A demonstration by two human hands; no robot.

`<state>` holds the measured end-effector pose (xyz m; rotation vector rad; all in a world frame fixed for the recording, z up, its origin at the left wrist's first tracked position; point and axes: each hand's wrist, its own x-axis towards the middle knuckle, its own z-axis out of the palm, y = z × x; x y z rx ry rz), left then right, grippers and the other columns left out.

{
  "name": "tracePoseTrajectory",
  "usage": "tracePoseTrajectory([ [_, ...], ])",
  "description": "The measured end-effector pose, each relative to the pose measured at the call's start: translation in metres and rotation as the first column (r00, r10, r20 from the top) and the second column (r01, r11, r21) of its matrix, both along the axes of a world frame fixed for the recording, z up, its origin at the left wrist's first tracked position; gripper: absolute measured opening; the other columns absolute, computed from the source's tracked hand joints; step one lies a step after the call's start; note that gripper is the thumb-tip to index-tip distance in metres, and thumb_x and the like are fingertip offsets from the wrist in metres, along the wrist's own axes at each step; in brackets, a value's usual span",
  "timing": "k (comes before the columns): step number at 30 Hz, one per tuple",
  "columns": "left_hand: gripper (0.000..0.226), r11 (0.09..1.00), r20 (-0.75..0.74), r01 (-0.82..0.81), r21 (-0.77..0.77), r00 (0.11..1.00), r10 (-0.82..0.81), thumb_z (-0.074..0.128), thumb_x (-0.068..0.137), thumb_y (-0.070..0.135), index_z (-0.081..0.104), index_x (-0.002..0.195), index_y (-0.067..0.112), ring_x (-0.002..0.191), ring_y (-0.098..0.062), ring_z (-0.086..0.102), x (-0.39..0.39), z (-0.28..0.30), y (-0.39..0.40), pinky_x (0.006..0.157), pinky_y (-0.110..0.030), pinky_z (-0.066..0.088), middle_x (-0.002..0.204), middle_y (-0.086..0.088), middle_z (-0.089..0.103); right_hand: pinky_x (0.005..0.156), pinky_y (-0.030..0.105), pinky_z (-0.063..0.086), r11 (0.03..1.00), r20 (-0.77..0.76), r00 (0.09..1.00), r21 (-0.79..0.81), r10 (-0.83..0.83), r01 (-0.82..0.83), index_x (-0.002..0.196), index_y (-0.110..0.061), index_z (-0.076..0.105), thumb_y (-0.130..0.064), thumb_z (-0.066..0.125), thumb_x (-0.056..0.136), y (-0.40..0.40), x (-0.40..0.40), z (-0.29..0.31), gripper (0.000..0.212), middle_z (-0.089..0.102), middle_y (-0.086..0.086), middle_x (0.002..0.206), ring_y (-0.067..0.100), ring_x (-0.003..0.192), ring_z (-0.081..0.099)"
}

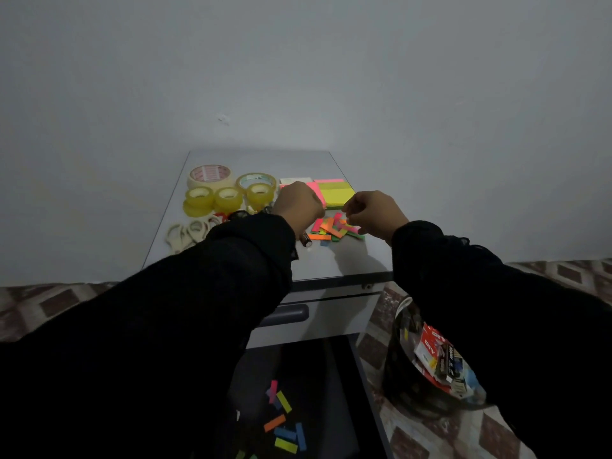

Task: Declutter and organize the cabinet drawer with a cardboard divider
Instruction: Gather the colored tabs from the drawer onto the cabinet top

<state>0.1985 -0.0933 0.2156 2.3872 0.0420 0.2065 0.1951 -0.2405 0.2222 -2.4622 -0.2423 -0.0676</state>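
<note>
two hands hover over the top of a grey cabinet, both in black sleeves. the left hand is a curled fist seen from the back, its fingers hidden, so what it holds, if anything, cannot be told. the right hand has its fingers bent and drawn together just above a loose pile of coloured paper strips; whether they pinch a strip is unclear. behind the pile lie stacked sticky note pads in yellow-green and pink. at the left of the cabinet top stand several tape rolls, with pale scissors nearer the front edge. a small battery lies beside the left wrist. below, the drawer stands pulled out, dark inside, with more coloured strips scattered on its bottom. on the patterned floor to the right sits a dark bag holding packaged items.
</note>
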Motion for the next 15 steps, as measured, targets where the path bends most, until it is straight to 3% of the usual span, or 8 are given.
tracePoseTrajectory([
  [4,0.01,0.997,-0.031,0.057,-0.05,0.998,-0.058,0.071,0.076,0.005,0.072,0.086,0.003,0.074,-0.02,0.062,-0.041,-0.003,0.016,0.07,-0.029,0.05,0.093,-0.014,0.071,0.076,0.038,0.055,0.996,-0.062,0.994,-0.012,0.086,-0.087,0.103,0.0,0.065,0.004,0.056,0.082,0.002,-0.032,0.005,0.023,0.06,0.008,0.087,0.021,0.077,0.057],
  [7,0.018,0.989,-0.069,0.11,-0.103,0.991,-0.117,0.075,0.075,0.007,0.072,0.092,0.004,0.081,-0.016,0.06,-0.079,-0.01,0.03,0.066,-0.022,0.047,0.09,-0.008,0.068,0.073,0.038,0.055,0.982,-0.14,0.974,-0.042,0.177,-0.185,0.103,-0.001,0.064,0.001,0.058,0.083,0.003,-0.06,0.003,0.021,0.06,0.007,0.087,0.022,0.078,0.058],
  [9,0.022,0.987,-0.099,0.135,-0.085,0.985,-0.143,0.076,0.074,0.008,0.072,0.096,0.005,0.082,-0.014,0.059,-0.105,-0.02,0.038,0.067,-0.021,0.045,0.086,-0.005,0.064,0.064,0.024,0.053,0.968,-0.164,0.963,-0.092,0.215,-0.232,0.104,-0.002,0.064,-0.001,0.059,0.084,0.004,-0.078,-0.002,0.02,0.06,0.006,0.087,0.02,0.075,0.058],
  [11,0.021,0.986,-0.15,0.144,-0.088,0.976,-0.156,0.075,0.074,0.008,0.072,0.095,0.006,0.083,-0.017,0.061,-0.128,-0.037,0.045,0.076,-0.028,0.051,0.086,-0.006,0.066,0.055,0.015,0.05,0.959,-0.192,0.954,-0.122,0.23,-0.256,0.104,-0.002,0.064,-0.002,0.059,0.085,0.007,-0.095,-0.011,0.019,0.061,0.005,0.088,0.015,0.066,0.057],
  [15,0.02,0.985,-0.264,0.158,-0.065,0.949,-0.17,0.075,0.075,0.009,0.071,0.094,0.01,0.086,-0.015,0.061,-0.164,-0.079,0.055,0.078,-0.026,0.047,0.086,-0.004,0.066,0.074,0.034,0.055,0.955,-0.285,0.93,-0.111,0.233,-0.273,0.106,-0.001,0.062,-0.002,0.058,0.087,0.015,-0.121,-0.04,0.019,0.064,0.011,0.091,0.019,0.078,0.06],
])
